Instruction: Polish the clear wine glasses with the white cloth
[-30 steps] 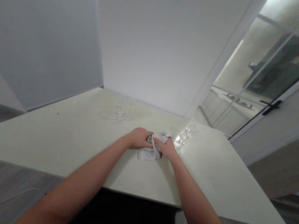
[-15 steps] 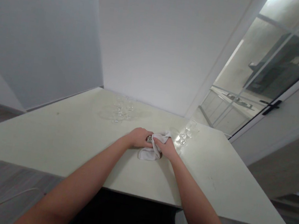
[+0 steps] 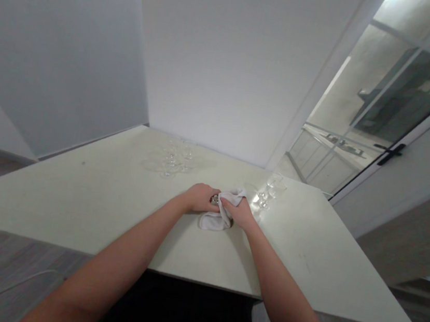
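Both my hands meet near the middle of the white table [image 3: 76,201]. My left hand [image 3: 199,198] is closed round a small clear glass [image 3: 214,199], of which only a sliver shows between the hands. My right hand [image 3: 240,212] is closed on a white cloth [image 3: 216,219] and presses it against the glass. The cloth's loose end lies on the table below the hands.
Several clear stemmed glasses [image 3: 174,157] stand at the table's far left. Two more glasses [image 3: 269,191] stand just right of my hands. A white wall corner rises behind the table; a glass door [image 3: 378,108] is at the right.
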`<action>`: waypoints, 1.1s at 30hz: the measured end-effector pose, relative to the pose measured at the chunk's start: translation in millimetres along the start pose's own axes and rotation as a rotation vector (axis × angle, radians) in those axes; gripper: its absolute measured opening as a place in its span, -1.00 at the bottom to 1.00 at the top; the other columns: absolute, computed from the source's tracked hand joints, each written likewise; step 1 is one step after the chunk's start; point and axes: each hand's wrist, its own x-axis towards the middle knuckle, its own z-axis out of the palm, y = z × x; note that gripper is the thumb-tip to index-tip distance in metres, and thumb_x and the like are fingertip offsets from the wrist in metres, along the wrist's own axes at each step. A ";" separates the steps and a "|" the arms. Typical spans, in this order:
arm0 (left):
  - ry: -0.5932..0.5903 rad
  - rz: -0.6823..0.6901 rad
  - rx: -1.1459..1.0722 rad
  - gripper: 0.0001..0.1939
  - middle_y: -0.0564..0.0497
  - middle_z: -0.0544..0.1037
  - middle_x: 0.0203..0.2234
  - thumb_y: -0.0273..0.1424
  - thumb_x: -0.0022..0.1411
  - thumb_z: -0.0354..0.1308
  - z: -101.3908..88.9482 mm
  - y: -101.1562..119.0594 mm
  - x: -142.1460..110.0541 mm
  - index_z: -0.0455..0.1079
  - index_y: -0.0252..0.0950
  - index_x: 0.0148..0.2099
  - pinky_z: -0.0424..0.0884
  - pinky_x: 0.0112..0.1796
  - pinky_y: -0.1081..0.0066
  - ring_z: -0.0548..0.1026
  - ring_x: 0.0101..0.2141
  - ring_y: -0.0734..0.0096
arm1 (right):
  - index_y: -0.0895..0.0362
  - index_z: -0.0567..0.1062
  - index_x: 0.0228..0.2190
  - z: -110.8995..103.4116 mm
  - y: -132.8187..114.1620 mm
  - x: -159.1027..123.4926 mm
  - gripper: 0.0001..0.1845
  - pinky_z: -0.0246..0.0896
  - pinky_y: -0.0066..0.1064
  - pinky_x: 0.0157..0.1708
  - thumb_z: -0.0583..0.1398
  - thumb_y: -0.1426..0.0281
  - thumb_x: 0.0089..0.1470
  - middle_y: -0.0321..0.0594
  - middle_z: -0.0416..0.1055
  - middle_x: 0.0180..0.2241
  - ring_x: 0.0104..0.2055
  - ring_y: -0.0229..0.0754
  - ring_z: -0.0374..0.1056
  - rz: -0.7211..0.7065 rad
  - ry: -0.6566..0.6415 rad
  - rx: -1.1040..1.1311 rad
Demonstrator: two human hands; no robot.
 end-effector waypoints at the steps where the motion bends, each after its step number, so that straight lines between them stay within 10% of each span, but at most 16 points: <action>1: -0.001 0.001 -0.002 -0.48 -0.07 0.56 -0.42 0.10 0.06 -0.01 0.0 0.0 -0.2 0.42 -0.22 -0.22 0.21 -0.41 0.41 0.50 -0.39 0.24 | 0.14 0.48 -0.26 0.0 -0.2 0.0 -0.52 0.33 -0.28 -0.18 0.24 0.05 -0.13 -0.15 0.49 -0.28 -0.24 -0.11 0.43 -0.002 -0.001 -0.001; 33: 0.010 0.005 -0.001 -0.46 -0.07 0.55 -0.43 0.11 0.05 0.00 1.0 -0.7 -0.6 0.43 -0.23 -0.20 0.17 -0.43 0.42 0.49 -0.38 0.24 | 0.14 0.49 -0.27 1.3 1.1 1.3 -0.53 0.33 -0.29 -0.20 0.25 0.05 -0.14 -0.16 0.49 -0.30 -0.27 -0.12 0.42 -0.002 0.015 -0.014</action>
